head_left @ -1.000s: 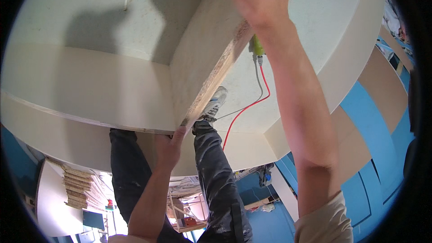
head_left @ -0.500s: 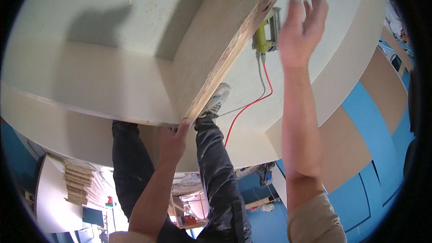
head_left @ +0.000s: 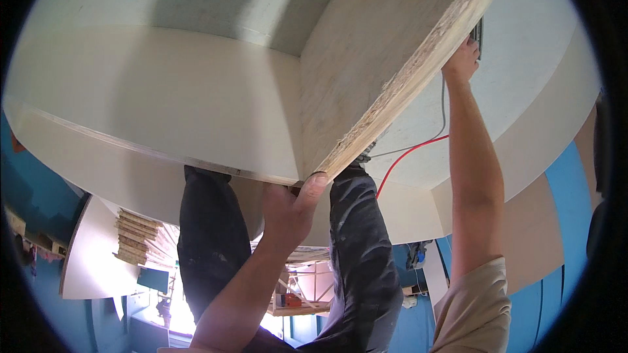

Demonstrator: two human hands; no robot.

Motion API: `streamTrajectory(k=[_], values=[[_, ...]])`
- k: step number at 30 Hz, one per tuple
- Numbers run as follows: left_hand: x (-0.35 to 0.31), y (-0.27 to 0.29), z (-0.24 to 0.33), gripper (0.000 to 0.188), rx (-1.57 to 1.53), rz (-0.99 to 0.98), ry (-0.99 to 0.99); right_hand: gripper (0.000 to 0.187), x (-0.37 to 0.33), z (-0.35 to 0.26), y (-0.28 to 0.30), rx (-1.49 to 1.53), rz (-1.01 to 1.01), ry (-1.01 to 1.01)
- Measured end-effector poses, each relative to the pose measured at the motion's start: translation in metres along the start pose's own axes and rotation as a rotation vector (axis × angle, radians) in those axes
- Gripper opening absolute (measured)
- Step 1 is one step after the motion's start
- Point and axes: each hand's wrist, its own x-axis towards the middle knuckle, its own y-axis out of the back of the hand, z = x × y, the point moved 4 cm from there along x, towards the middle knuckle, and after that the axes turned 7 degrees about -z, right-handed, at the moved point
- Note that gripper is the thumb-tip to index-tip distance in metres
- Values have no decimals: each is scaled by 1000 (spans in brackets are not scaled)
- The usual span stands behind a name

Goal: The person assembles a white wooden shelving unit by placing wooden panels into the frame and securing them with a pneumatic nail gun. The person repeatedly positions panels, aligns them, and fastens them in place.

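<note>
My left hand (head_left: 291, 212) is wrapped round the near corner of a pale board frame, its thumb on the end of a long panel (head_left: 405, 78) with a rough, raw wood edge. At that corner the panel meets a pale front board (head_left: 196, 104). My right arm reaches out past the panel's right side. There my right hand (head_left: 463, 62) is closed on a nail gun (head_left: 479, 36), mostly hidden by the hand and the panel. A red air hose (head_left: 409, 151) trails from that side toward my leg.
My legs in dark trousers (head_left: 363, 242) straddle the front board. A stack of cut boards (head_left: 136, 238) stands at the lower left. Brown and blue sheets (head_left: 530, 235) cover the floor at the right. A broad pale board lies beneath the frame.
My right hand has come down from the air onto the nail gun and closed round it. My left hand stays at the corner. The view has shifted, and the frame appears farther right.
</note>
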Motion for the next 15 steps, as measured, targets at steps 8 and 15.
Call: streamTrajectory(k=[8, 15], values=[[2, 11, -7, 27, -84, -18, 36, 51, 7, 8, 16, 63, -337, 134], [17, 51, 4, 47, -138, 23, 177, 29, -152, 60, 116, 923, -714, 208]])
